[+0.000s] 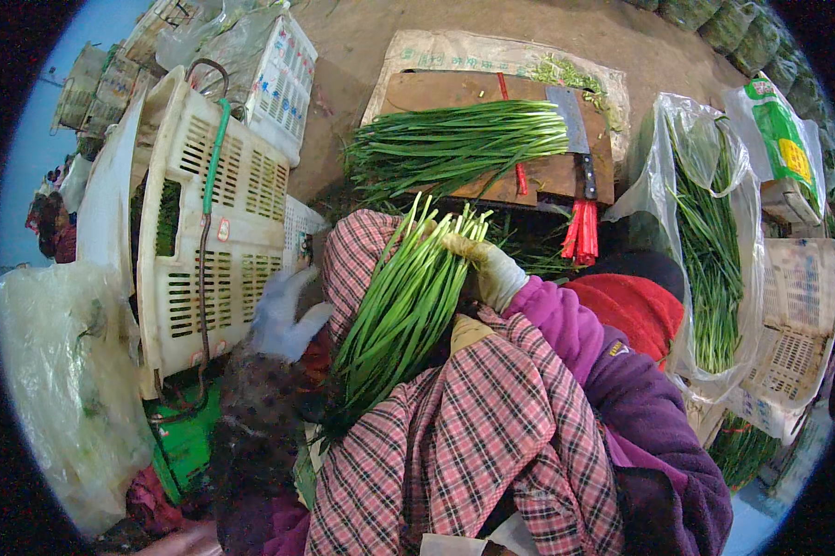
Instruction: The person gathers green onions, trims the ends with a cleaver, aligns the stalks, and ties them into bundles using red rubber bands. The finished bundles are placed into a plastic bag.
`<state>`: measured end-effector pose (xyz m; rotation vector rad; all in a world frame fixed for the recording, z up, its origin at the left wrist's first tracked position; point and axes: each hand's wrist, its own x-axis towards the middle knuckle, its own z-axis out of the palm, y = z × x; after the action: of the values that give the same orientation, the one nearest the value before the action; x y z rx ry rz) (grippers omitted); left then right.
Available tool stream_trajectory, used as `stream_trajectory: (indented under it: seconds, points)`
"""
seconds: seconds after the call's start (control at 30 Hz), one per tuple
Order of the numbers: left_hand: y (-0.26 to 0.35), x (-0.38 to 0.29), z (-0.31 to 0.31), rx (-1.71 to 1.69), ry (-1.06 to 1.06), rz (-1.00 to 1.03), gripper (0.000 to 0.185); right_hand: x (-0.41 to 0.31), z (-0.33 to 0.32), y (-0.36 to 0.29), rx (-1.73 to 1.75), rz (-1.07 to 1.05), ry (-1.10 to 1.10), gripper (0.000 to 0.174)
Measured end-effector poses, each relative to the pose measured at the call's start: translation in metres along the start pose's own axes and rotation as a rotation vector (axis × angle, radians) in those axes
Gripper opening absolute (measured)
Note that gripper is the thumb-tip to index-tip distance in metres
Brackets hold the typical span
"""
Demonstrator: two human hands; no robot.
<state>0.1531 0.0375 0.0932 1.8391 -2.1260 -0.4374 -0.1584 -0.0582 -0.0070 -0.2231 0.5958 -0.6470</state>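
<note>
My right hand (492, 267), in a stained pale glove, grips a bunch of garlic chives (400, 313) near the white stem ends. The green leaves hang down over my plaid apron (494, 403). In a pale blue glove, my left hand (289, 316) is empty, its thumb apart from the fingers, near the side of a crate. Ahead, another pile of chives (452, 142) lies across a wooden board (434, 87), stems to the right. A cleaver (569, 121) rests beside those stems, its black handle towards me. Red strips (581, 233) hang at the board's near right corner.
A large slotted plastic crate (243, 243) with a metal handle stands close on the left, a white crate (278, 90) behind it. On the right are a clear plastic bag (709, 243) of chives and another crate (789, 333). Trimmings (563, 73) lie on a woven sack (414, 52).
</note>
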Motion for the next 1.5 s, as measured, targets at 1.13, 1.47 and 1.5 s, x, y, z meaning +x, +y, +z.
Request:
stream_trajectory:
  seconds: [1.13, 1.47, 1.5]
  points:
    - [0.067, 0.033, 0.098, -2.064, -0.815, -0.928, 0.046, -0.069, 0.012, -0.104, -0.776, -0.585, 0.043, 0.051]
    - [0.054, 0.037, 0.118, -2.208, -1.003, -0.803, 0.060, -0.099, 0.012, -0.107, -1.128, -0.809, 0.004, 0.035]
    - [0.055, 0.039, 0.120, -2.261, -1.073, -0.782, 0.061, -0.096, 0.014, -0.109, -1.163, -0.833, 0.004, 0.035]
